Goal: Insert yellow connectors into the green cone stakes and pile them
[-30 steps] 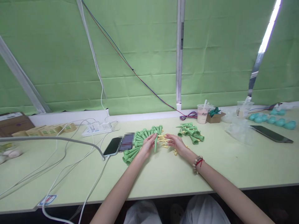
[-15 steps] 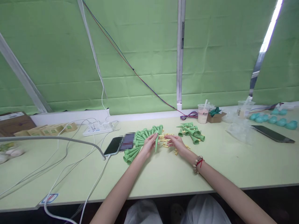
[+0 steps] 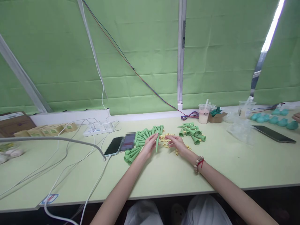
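My left hand [image 3: 150, 144] is closed around a green hollow plastic spike [image 3: 157, 144], whose tapered tip points down towards me. Just to the right, my right hand [image 3: 176, 143] pinches a small yellow plastic piece [image 3: 162, 136] reaching to the upper part of the spike; whether it sits in the spike cannot be made out. Small yellow pieces [image 3: 166, 145] lie scattered on the table between and beneath my hands. Beside my left hand, several green spikes [image 3: 140, 137] are fanned out. A looser pile of green spikes [image 3: 193, 133] lies beyond my right hand.
Left of the fanned spikes lie two phones [image 3: 114, 146], a power strip [image 3: 98, 128] and loose white cables. At the back right stand a drink cup [image 3: 203, 114] and a small cardboard box [image 3: 217, 118]. Further right are a plastic bag [image 3: 241, 131], a tablet [image 3: 274, 134] and turquoise bulbs [image 3: 282, 122].
My hands, the spike and the yellow piece stay almost in place. Part of another person's hand has come into view at the far right edge, beside the turquoise bulbs.
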The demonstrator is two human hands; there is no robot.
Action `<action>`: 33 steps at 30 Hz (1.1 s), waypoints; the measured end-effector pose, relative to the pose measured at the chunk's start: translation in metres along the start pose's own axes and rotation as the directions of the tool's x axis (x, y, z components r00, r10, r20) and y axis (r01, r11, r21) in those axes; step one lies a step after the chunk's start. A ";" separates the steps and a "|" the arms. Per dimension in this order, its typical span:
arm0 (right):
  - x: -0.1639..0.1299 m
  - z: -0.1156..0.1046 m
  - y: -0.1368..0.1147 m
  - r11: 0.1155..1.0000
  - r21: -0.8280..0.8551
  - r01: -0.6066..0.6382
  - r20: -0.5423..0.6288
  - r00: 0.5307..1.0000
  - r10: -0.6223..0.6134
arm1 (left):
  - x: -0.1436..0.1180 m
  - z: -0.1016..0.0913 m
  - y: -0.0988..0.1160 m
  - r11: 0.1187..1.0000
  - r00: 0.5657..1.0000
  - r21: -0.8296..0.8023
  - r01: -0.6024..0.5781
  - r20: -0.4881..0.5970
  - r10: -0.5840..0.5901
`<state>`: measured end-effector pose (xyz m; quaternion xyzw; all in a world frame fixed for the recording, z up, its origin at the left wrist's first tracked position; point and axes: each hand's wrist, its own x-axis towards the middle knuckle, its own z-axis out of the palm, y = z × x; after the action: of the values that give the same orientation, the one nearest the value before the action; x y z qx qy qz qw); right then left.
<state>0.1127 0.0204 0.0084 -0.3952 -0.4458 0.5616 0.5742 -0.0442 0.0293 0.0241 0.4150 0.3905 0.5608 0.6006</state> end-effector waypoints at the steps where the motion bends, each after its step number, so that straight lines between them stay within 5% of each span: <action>1: 0.000 0.000 0.000 1.000 -0.003 0.002 0.001 1.000 -0.002 | -0.001 0.000 0.000 1.000 1.000 0.003 0.000 0.001 0.000; 7: 0.001 0.000 0.001 0.999 -0.037 0.036 0.025 0.999 -0.035 | -0.004 0.001 0.004 1.000 1.000 0.025 0.000 0.008 -0.001; 15: 0.004 0.001 0.010 0.946 -0.233 0.227 0.080 0.974 -0.214 | -0.005 0.002 0.003 0.996 0.998 0.090 0.019 0.057 -0.024; 22: 0.004 -0.009 0.008 0.791 -0.417 0.447 0.294 0.890 -0.348 | -0.008 -0.001 0.005 0.973 0.965 0.232 -0.019 0.260 -0.043; 27: 0.002 -0.011 0.000 0.588 -0.557 0.586 0.370 0.809 -0.457 | -0.006 -0.006 0.009 0.939 0.920 0.335 -0.072 0.386 -0.067; 33: 0.000 -0.009 -0.002 0.513 -0.624 0.589 0.381 0.803 -0.458 | -0.006 -0.007 0.009 0.904 0.909 0.394 -0.166 0.417 -0.016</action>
<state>0.1222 0.0210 0.0077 -0.3841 -0.7724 0.1719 0.4757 -0.0548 0.0242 0.0304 0.6580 0.3503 0.3866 0.5429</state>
